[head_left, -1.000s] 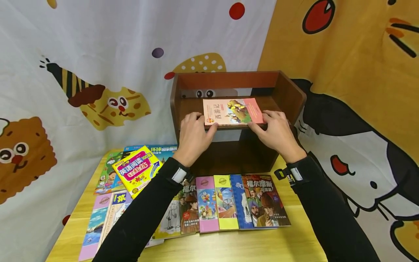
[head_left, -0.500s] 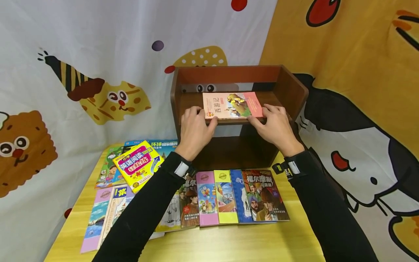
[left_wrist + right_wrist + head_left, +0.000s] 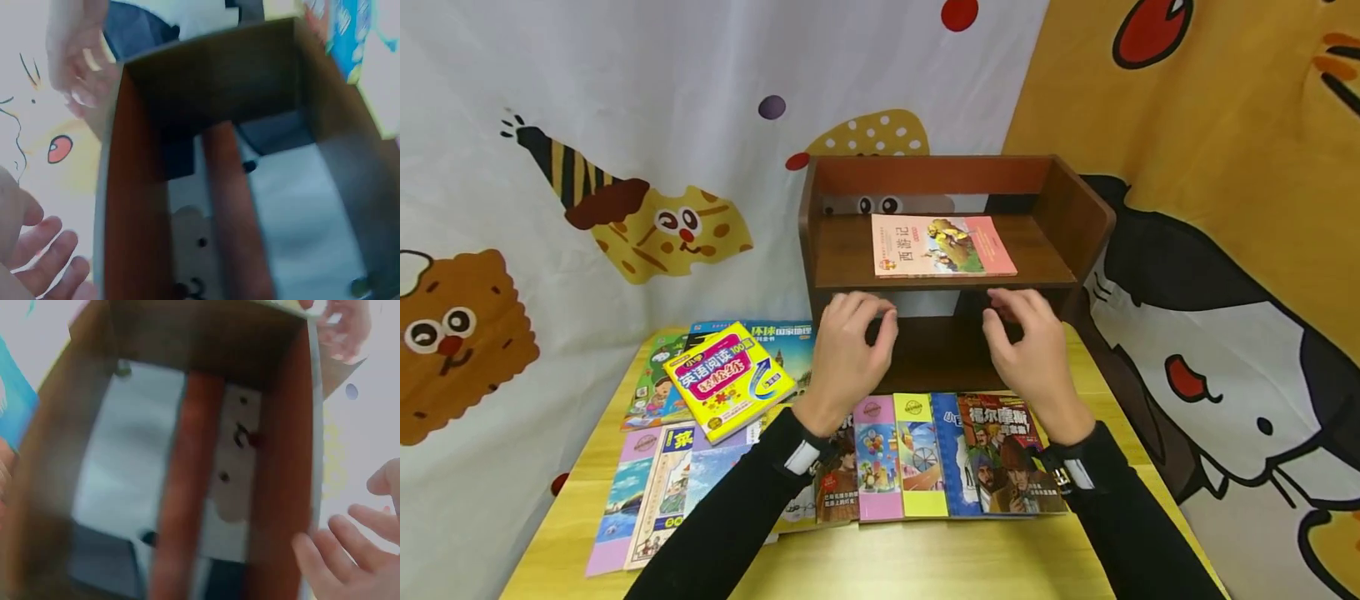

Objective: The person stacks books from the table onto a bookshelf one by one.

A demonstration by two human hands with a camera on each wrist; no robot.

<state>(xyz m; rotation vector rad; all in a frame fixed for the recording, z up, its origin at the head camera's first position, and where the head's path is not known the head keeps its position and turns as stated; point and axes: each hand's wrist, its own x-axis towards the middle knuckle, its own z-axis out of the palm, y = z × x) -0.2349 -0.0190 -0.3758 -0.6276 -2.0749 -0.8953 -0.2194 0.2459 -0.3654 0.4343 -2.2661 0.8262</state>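
A pink book (image 3: 947, 246) with Chinese characters and a yellow figure on its cover lies flat on the upper shelf of a brown wooden bookshelf (image 3: 925, 177). Neither hand touches it. My left hand (image 3: 853, 354) hovers in front of the shelf's left part, fingers loosely bent and holding nothing. To the right, my right hand (image 3: 1033, 358) hangs in the air the same way, also holding nothing. Both wrist views look into the shelf's lower compartment, with the left hand (image 3: 44, 262) and the right hand (image 3: 356, 556) in front of its upper board.
A row of overlapping books (image 3: 917, 467) lies on the yellow wooden table (image 3: 925, 558) before the shelf. More books lie at left, a yellow one (image 3: 730, 382) tilted on top. A patterned curtain (image 3: 662, 75) hangs behind.
Both hands have let go of the pink book's two ends and drawn back, down toward the person. The book stays on the upper shelf. The head view has shifted slightly.
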